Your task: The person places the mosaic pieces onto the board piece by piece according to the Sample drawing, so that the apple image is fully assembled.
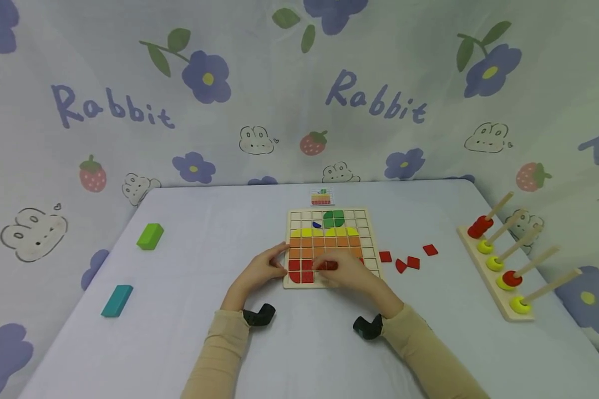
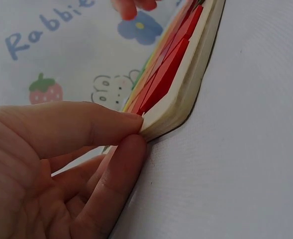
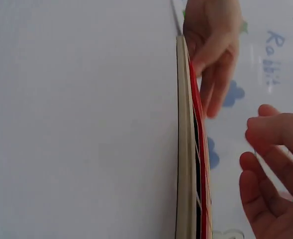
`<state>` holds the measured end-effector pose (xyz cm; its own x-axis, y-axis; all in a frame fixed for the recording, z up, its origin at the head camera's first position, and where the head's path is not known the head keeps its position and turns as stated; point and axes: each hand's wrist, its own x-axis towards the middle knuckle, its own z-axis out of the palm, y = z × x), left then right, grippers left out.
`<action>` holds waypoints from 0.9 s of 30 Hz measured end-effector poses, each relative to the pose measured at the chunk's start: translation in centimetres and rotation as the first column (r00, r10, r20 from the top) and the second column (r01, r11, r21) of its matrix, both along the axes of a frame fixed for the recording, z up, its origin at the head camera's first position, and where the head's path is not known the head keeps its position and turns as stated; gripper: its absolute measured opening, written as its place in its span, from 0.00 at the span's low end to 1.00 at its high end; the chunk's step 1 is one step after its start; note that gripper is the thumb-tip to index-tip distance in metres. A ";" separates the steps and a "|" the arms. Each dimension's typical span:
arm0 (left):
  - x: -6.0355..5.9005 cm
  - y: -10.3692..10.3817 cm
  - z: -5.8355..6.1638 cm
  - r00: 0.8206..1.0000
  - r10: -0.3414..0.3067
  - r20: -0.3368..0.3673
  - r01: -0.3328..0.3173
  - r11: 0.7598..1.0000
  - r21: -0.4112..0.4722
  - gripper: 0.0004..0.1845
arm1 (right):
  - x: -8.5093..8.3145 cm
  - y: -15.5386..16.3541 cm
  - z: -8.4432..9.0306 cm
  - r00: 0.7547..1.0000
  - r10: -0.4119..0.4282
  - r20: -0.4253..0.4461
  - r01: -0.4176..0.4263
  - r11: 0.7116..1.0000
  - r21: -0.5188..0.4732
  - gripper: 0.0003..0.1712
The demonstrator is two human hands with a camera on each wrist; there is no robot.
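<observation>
Steadying the puzzle board (image 1: 368, 239) at its near-left corner, the left hand (image 1: 259, 271) pinches the board's edge between thumb and fingers. The board lies flat mid-desk (image 1: 219, 233). The right hand (image 1: 346, 271) rests on the red tiles (image 1: 301, 271) of the bottom rows, fingers loosely bent; whether it holds a tile cannot be told. Pressing each tile level into its cell, without nudging neighbours, seems wise. Loose red tiles (image 1: 408, 259) wait just right.

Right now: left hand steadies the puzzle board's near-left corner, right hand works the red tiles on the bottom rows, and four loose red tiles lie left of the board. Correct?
Not quite. The loose red tiles lie to the right of the puzzle board, not left; the head view shows it. The rest stands: the left hand holds the board's near-left corner and the right hand is over the red tiles.
</observation>
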<state>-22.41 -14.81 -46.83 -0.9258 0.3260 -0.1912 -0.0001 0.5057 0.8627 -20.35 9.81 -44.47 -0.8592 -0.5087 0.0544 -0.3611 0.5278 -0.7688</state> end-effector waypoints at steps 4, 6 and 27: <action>-0.1 -0.1 -0.2 1.000 0.002 -0.001 -0.002 1.000 -0.001 0.35 | -0.4 3.7 0.4 0.989 -0.141 0.034 0.144 0.985 -0.090 0.09; -0.1 -0.1 -0.2 1.000 0.002 -0.005 -0.002 1.000 -0.004 0.35 | -0.5 6.1 0.4 0.978 -0.204 0.049 0.209 0.969 -0.133 0.11; -0.1 0.1 -0.1 1.000 -0.001 0.008 0.001 1.000 0.000 0.36 | 1.3 21.8 -1.7 0.813 -0.562 0.154 0.560 0.826 0.064 0.26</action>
